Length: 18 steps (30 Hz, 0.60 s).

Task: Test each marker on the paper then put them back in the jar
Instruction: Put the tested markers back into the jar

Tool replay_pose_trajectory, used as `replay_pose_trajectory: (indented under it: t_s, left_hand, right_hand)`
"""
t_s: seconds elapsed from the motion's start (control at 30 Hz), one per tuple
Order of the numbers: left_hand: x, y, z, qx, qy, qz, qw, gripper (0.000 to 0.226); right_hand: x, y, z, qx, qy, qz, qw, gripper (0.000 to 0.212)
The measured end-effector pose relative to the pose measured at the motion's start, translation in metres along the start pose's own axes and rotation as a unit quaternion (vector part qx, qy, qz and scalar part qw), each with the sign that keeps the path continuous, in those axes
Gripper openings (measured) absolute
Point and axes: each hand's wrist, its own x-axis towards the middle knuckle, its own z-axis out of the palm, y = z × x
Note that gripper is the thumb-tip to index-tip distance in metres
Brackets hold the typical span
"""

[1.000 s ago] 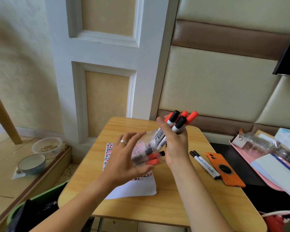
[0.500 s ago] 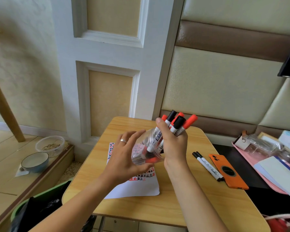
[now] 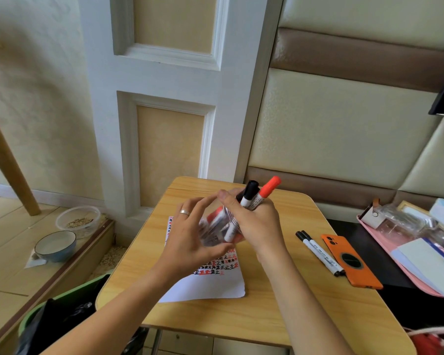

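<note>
A clear plastic jar (image 3: pixel 215 231) hangs tilted above the wooden table (image 3: pixel 267 316), cradled from below by my left hand (image 3: pixel 192 242), which wears a ring. My right hand (image 3: pixel 254 224) grips a bundle of red- and black-capped markers (image 3: pixel 259 194) at the jar's mouth; two caps stick up past my fingers, and other markers lie inside the jar. Under both hands lies the white paper (image 3: pixel 215 285), covered with red and black test marks. Two thin black-capped markers (image 3: pixel 318 252) lie on the table to the right.
An orange phone (image 3: pixel 351 262) lies beside the two thin markers. A pink tray (image 3: pixel 408 260) with papers and clear packets sits at the right. A green bin (image 3: pixel 62 311) stands at the table's left front. Two bowls (image 3: pixel 69 231) rest on the floor step.
The markers in my right hand have slid deeper into the jar; fewer caps stick out above my fingers. My left hand has closed further round the jar. The view has tilted down slightly.
</note>
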Motion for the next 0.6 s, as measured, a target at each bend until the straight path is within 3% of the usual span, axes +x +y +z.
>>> replay_pose_trajectory:
  t_s: [0.1,0.3,0.47,0.6]
  left_hand:
    - [-0.0001,-0.0005,0.0017,0.002,-0.01,-0.005,1.0,0.098]
    - [0.0004,-0.0008,0.0011,0.001,-0.008,-0.006,1.0,0.1]
    - [0.0005,-0.0005,0.0028,0.001,-0.009,-0.005,1.0,0.099]
    - [0.0007,-0.0021,0.0025,-0.009,-0.009,-0.016,1.0,0.099]
  right_hand:
    - [0.0,-0.0001,-0.0031,-0.039,0.044,-0.014,0.998,0.061]
    - [-0.0005,0.002,-0.0002,-0.093,0.124,-0.078,0.985,0.045]
    - [-0.0024,-0.0072,-0.008,-0.097,0.016,-0.017,0.995,0.073]
    - [-0.0012,0.0025,-0.0034,-0.107,0.055,-0.054,0.991,0.056]
